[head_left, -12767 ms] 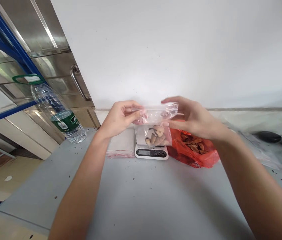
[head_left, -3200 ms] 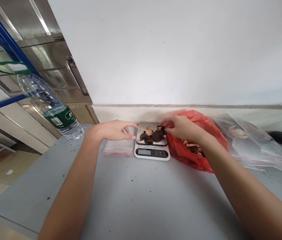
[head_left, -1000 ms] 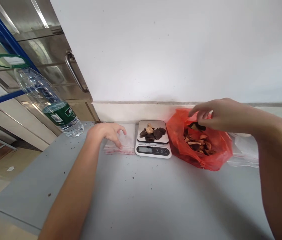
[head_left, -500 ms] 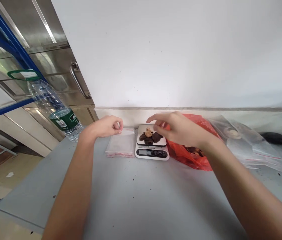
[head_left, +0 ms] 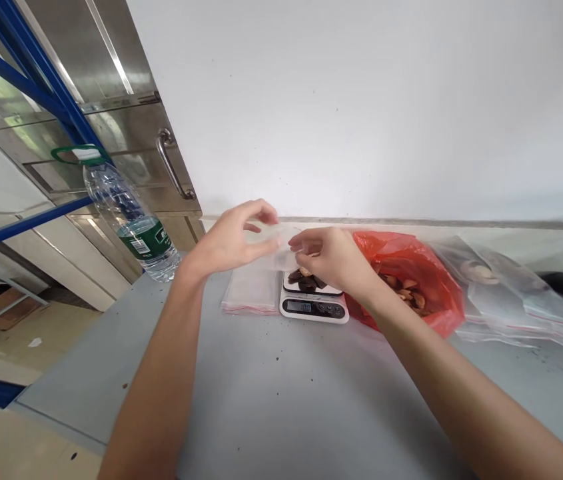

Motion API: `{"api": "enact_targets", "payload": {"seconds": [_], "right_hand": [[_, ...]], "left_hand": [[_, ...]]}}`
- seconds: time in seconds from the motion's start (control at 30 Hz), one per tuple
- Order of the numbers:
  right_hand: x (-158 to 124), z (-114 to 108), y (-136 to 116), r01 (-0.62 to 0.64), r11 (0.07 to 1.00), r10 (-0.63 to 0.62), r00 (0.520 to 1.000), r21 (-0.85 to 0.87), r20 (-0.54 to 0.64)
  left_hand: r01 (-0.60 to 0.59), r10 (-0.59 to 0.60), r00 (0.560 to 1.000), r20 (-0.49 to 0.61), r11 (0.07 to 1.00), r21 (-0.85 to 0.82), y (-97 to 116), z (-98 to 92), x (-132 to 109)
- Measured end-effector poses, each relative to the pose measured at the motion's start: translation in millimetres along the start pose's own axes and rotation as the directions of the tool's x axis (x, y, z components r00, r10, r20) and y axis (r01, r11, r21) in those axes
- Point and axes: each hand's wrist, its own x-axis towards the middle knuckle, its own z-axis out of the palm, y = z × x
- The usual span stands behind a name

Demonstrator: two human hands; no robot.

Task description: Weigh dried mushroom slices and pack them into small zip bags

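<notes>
- Clear plastic bag (head_left: 280,259), raised between my hands above the scale: judged light, limp and slippery; best gripped by one edge of its mouth.
- My right hand (head_left: 334,261): pinching the bag's edge. My left hand (head_left: 234,239): spread, thumb at the film, fingers curled away.
- Digital scale (head_left: 314,309), on the table (head_left: 271,400): dark dried pieces (head_left: 305,281), partly hidden.
- Zip bag stack (head_left: 251,290), left of the scale: flat.
- Red plastic bag (head_left: 454,287), right: open, brown dried slices (head_left: 414,297) inside.
- Loose clear bags (head_left: 511,313), farther right: contents uncertain.
- Water bottle (head_left: 146,240), far left: upright.
</notes>
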Motion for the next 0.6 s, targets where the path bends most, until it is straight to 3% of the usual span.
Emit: {"api": "enact_targets", "payload": {"seconds": [0.1,0.17,0.27,0.4,0.5,0.6], "right_hand": [[2.6,-0.4,2.7,0.009,0.990,-0.006,1.000,0.139,-0.025],[4.4,-1.3,5.7,0.070,0.983,-0.062,0.997,0.168,-0.052],[6.2,-5.4,9.4,0.143,0.976,-0.133,0.989,0.165,-0.067],[5.6,-14.2,9.8,0.110,0.964,-0.120,0.992,0.243,0.027],[5.4,-18.7,8.1,0.123,0.969,-0.142,0.987,0.215,0.075],[7.0,-21.4,9.6,0.095,0.984,-0.113,0.987,0.152,0.114]], "left_hand": [[-0.007,0.011,0.966,0.260,1.000,-0.017,-1.1,3.5,2.3],[0.009,-0.006,0.938,0.346,1.000,-0.006,-3.2,6.9,4.9],[0.022,-0.024,0.944,0.329,1.000,0.009,-7.1,11.6,8.8],[0.029,-0.038,0.953,0.300,0.999,0.032,-8.0,15.7,12.6],[-0.008,0.005,0.957,0.290,1.000,0.009,-7.3,16.5,14.0],[0.014,-0.024,0.962,0.273,0.999,0.040,-16.0,12.2,13.0]]}}
